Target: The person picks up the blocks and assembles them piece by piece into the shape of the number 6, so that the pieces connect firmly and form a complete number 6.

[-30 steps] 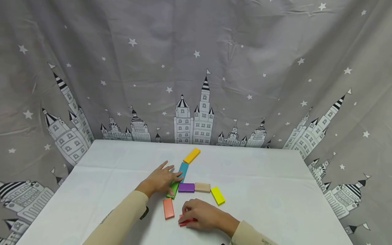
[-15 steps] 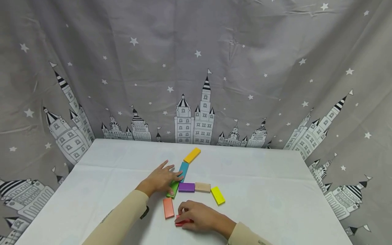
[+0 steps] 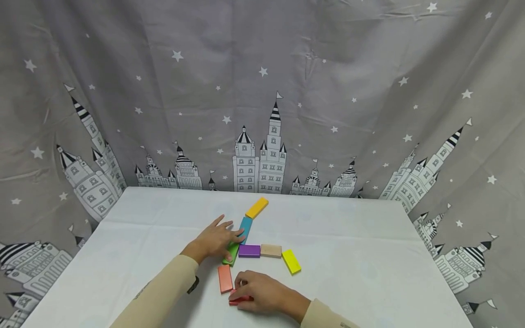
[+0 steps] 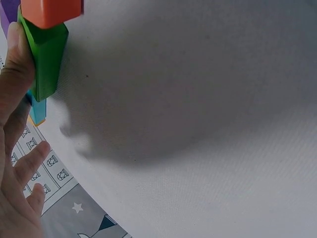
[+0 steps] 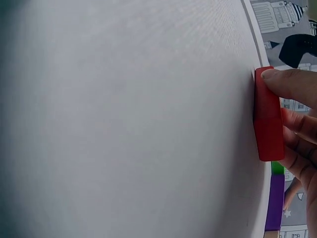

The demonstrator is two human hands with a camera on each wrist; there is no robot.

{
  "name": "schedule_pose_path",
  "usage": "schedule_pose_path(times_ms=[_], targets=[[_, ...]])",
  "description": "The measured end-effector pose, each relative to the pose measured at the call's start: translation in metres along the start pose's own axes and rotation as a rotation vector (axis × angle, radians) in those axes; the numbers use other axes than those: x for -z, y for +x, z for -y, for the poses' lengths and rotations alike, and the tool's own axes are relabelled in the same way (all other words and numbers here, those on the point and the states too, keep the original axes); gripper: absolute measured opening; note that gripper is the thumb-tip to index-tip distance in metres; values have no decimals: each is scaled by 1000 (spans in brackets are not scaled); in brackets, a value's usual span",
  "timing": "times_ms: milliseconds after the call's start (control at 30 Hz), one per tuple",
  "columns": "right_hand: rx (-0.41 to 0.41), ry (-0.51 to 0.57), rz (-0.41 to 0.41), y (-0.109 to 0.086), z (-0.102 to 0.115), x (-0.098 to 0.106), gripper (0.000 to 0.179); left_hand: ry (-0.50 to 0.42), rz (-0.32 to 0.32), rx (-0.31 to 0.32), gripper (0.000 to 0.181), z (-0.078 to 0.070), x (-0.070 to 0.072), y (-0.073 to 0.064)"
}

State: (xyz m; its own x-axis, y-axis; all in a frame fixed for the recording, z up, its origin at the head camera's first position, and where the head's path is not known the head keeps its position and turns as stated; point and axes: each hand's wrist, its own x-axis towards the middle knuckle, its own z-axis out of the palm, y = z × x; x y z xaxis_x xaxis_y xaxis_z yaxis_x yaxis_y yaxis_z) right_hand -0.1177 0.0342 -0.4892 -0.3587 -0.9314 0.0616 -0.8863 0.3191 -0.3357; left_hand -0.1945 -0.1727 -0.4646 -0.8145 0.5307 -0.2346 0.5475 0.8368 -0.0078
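Note:
My left hand (image 3: 215,239) lies over the left side of a row of flat wooden blocks, fingers spread. Its thumb touches the green block (image 4: 49,59) and a finger touches the blue block (image 3: 246,223). My right hand (image 3: 266,291) pinches a red block (image 5: 268,119) between thumb and fingers, low over the white tabletop; the fingers partly cover it in the head view. Just up and left of the red block lies a coral block (image 3: 225,279), the two seeming to meet at a corner.
Past the blue block, an orange-yellow block (image 3: 257,207) slants up to the right. From the green block a purple block (image 3: 249,251), a tan block (image 3: 271,250) and a tilted yellow block (image 3: 291,262) run rightward. A grey castle-print curtain (image 3: 262,114) hangs behind the white-covered table (image 3: 369,255).
The right hand has slid the red block leftward to the lower end of the coral block. My left hand and the other blocks keep their places.

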Motion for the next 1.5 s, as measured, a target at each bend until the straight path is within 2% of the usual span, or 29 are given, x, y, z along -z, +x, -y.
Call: schedule_pose_path(times_ms=[567, 933, 1500], targets=[[-61, 61, 22, 7, 2, -5, 26, 2, 0, 7, 71, 0, 0, 1], [-34, 49, 2, 7, 3, -6, 23, 7, 7, 5, 71, 0, 0, 1], [-77, 63, 19, 8, 5, -6, 25, -11, 22, 9, 71, -1, 0, 1]])
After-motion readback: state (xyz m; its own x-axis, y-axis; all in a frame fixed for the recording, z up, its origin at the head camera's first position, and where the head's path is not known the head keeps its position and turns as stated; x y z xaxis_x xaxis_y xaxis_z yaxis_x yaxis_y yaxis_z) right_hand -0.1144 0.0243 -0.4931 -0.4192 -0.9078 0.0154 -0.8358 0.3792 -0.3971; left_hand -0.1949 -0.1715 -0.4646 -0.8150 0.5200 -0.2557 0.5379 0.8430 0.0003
